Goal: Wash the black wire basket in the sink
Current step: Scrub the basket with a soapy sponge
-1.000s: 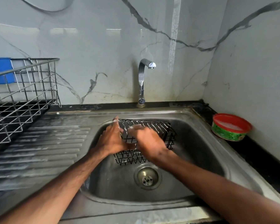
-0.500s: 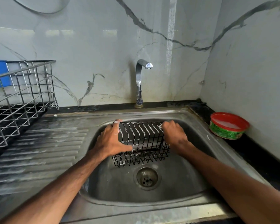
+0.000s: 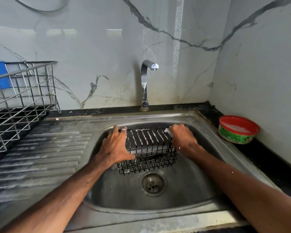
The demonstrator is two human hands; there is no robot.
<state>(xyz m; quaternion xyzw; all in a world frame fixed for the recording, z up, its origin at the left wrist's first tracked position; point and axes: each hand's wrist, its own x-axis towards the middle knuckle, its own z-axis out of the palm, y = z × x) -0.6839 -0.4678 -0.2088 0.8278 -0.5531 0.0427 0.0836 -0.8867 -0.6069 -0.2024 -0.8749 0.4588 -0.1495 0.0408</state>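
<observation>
Found the left fingers [image 3: 115, 131] hooked over the far top edge of the black wire basket [image 3: 149, 158], thumb laid along its near face, and the left hand [image 3: 118, 147] clamped on that end. Found the right fingers [image 3: 175, 131] curled round the top right corner, white suds at the tips; could not tell whether a pad lay beneath them. Placed the right hand [image 3: 183, 140] as gripping the opposite end. Located the basket inside the steel sink [image 3: 124, 192], just behind the drain [image 3: 153, 184], tipped up on one long side. Judged it light and stiff, unlikely to flex, yet slick with soap and thin-wired; reckoned the two short ends, by the rim wire, the surest hold. Noted black coated wire, rectangular, close parallel bars on top, open grid on the near face, foam streaking both. Noted a faucet [image 3: 145, 81] farther behind the drain with no water seen running, a red-rimmed soap tub [image 3: 237, 132] well right of it, and a dish rack [image 3: 20, 101] far left.
</observation>
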